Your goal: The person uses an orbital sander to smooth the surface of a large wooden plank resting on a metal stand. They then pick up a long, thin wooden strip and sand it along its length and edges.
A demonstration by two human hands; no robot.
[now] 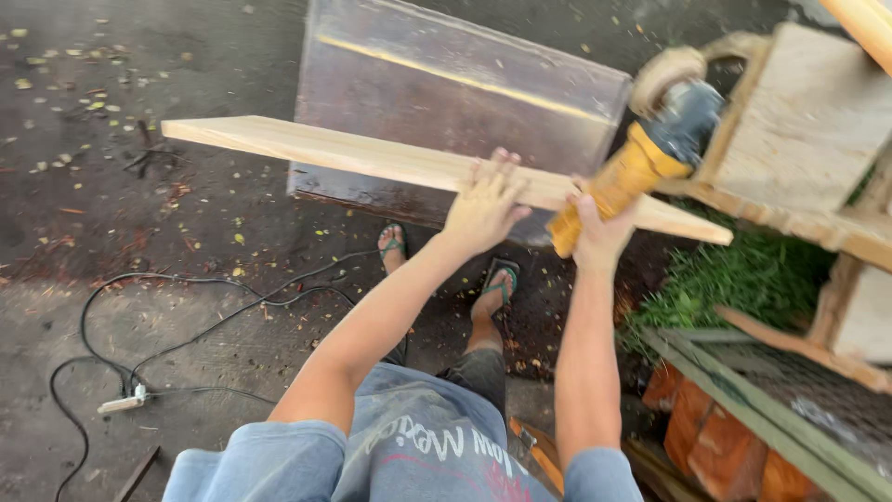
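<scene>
Dark, damp concrete floor [186,232] fills most of the head view, strewn with small leaves and wood scraps, and a black power cable [167,307] loops across it at about eight o'clock, joined at a pale plug connector [123,402]. At twelve o'clock a large dark board [446,102] with a yellowish stripe lies flat behind the work.

Across the middle runs a long, pale wooden plank [372,158], tilted slightly down from nine o'clock toward three o'clock. The person's left hand [485,206] rests flat on its upper face near the centre, fingers spread and pressing on the wood rather than wrapped round it. Just to the right, the right hand [599,232] is clenched round the yellow body of an angle grinder [641,153], whose grey-blue head points up toward two o'clock, where a tan sanding disc [666,72] sits at its tip. The grinder's body crosses in front of the plank; whether the disc touches any wood cannot be told.

At two to three o'clock stands a rough wooden frame [799,130] with pale boards, and below it a patch of green grass [734,274]. At four to five o'clock a green-painted frame with wire mesh [818,400] rests over orange bricks [715,437]. Below the hands, the person's feet in green flip-flops [502,284] stand on the floor, and grey shorts [409,437] show at six o'clock.
</scene>
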